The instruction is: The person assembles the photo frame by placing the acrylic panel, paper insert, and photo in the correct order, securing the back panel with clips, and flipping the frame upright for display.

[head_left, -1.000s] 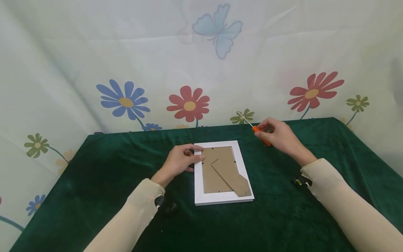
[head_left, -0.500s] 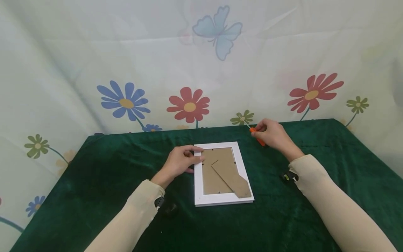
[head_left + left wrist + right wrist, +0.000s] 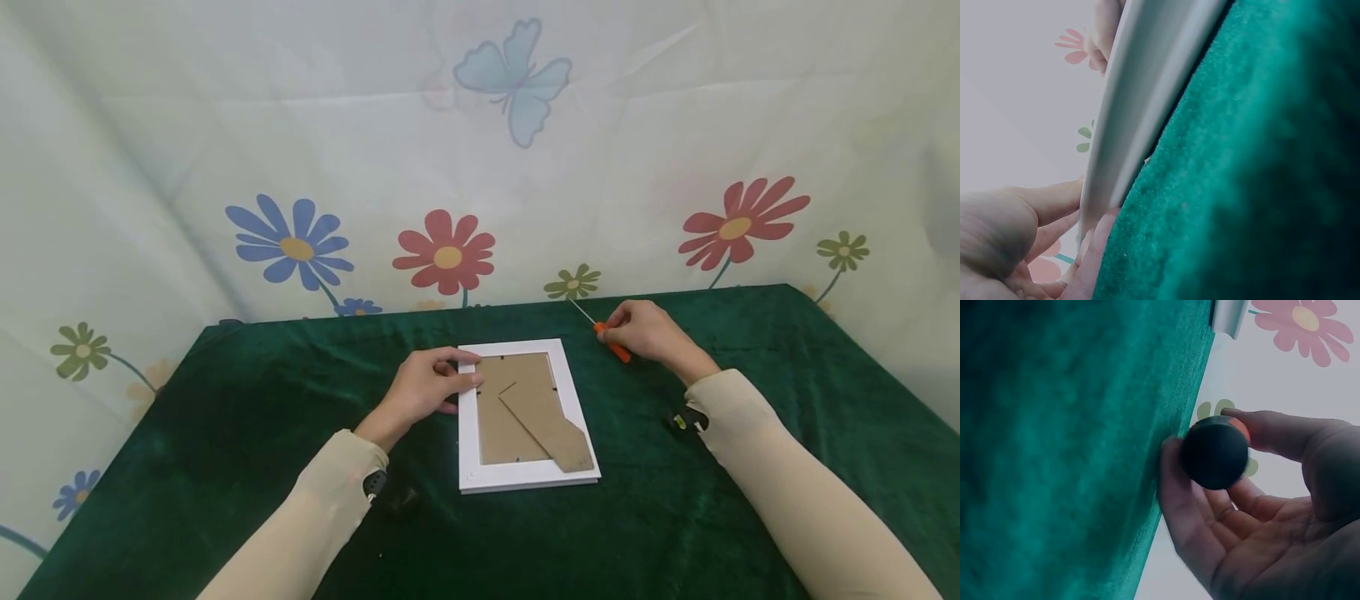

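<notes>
A white picture frame (image 3: 529,473) lies on the green cloth with its brown backing board (image 3: 517,417) and folded stand facing up. At its upper left edge, my left hand (image 3: 422,385) holds the rim, thumb and index finger on the white border. Lower fingers (image 3: 1094,250) curl beside the rim near the cloth in the left wrist view. To the right of the frame, my right hand (image 3: 651,332) grips a screwdriver (image 3: 615,343) by its orange handle, the thin metal shaft pointing up and left. In the right wrist view the handle's dark round end (image 3: 1215,453) faces the camera, close to the cloth.
Dark green velvet cloth (image 3: 262,467) covers the table. Behind its far edge hangs a pale curtain (image 3: 337,150) printed with flowers and a butterfly. A small dark object (image 3: 231,322) sits at the cloth's far left corner.
My right hand has moved left and down with the screwdriver, bringing it lower toward the cloth. My left hand and the picture frame stay in place; the view shifts slightly.
</notes>
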The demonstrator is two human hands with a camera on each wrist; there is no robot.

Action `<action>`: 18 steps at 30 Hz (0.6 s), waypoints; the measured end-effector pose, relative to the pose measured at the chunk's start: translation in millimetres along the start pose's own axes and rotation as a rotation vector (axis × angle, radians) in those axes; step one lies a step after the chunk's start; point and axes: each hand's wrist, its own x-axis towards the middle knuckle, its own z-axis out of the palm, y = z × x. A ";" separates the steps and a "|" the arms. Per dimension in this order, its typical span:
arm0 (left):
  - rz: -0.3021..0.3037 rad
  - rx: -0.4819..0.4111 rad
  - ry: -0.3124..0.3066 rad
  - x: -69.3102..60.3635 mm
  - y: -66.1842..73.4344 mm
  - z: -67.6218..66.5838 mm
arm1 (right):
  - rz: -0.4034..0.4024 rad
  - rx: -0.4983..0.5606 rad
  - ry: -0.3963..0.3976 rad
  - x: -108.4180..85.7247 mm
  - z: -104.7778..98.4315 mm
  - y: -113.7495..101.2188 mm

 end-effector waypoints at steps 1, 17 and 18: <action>0.002 0.000 0.001 -0.1 -0.2 0.1 | 0.011 -0.001 -0.003 -0.2 0.1 0.2; -0.003 -0.001 0.002 -0.7 -0.2 0.0 | 0.035 -0.029 -0.033 3.3 1.5 6.8; -0.005 -0.001 0.001 -0.8 -0.6 0.1 | 0.035 -0.029 -0.033 3.7 2.1 7.1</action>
